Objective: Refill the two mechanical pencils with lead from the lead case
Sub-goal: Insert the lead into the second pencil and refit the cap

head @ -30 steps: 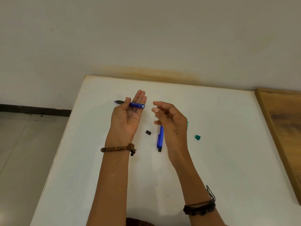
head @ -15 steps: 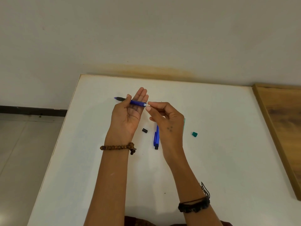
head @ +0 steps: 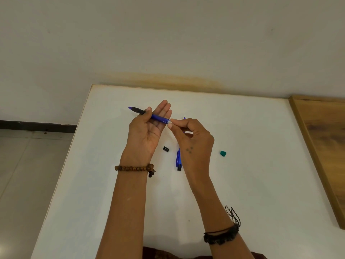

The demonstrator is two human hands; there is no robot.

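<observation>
Gripping blue pencil (head: 149, 115) under left thumb (head: 148, 111), right fingers (head: 174, 122) pinching its white end

Blue pencil (head: 157, 117) — between both hands.

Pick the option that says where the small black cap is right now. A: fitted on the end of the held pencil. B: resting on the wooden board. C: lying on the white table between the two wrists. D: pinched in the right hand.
C: the small black cap lies loose on the white table, between the left hand and the second blue pencil.
</observation>
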